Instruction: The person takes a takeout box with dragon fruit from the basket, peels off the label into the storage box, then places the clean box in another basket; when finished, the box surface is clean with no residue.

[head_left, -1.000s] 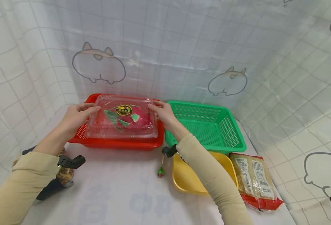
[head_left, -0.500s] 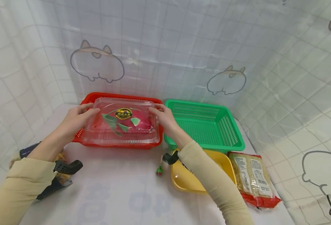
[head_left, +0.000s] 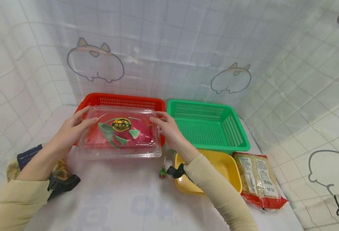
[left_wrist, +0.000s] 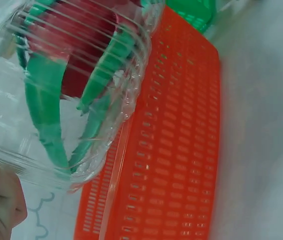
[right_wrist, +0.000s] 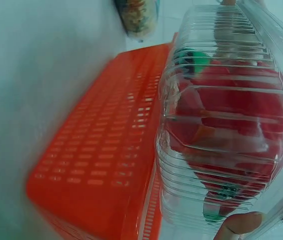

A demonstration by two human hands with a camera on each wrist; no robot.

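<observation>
Over the near side of the red slotted plastic basket, clear rectangular plastic box of red-and-green fruit hangs between left hand and right hand, long axis running hand to hand; each pinches one short end, thumb on top, neither nearer.

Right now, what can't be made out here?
Inside of red basket, head view: mostly behind clear box.
Dark bag, head view: partly covered by left forearm.
Yellow tray, head view: partly covered by right sleeve.
Left hand, left wrist view: cut off by left edge.
Label print on red-edged bag, head view: too small.
</observation>
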